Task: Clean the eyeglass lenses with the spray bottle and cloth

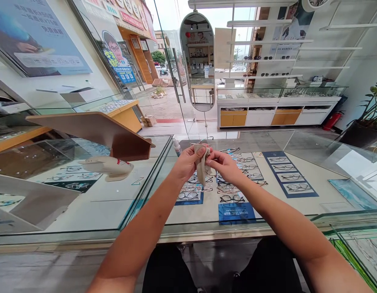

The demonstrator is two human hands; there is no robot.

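A beige cloth [201, 169] hangs from my left hand [189, 161], whose thumb and fingers are pinched on it above the glass counter. Part of a thin glasses frame [203, 143] shows at the top of the cloth, between my hands. Close against the cloth's right side is my right hand [222, 163], with fingers closed on the glasses near one edge; the exact grip is partly hidden. A small white spray bottle [177, 147] stands just left of my left hand. Rows of glasses [232, 198] lie inside the counter below.
The glass counter [188, 230] spans the front. On its left are a brown angled stand [127, 142], a beige cloth-like item [107, 167] and a white box [44, 199]. A blue tray of glasses [290, 176] lies to the right. Behind stand an oval mirror [197, 61] and shelves.
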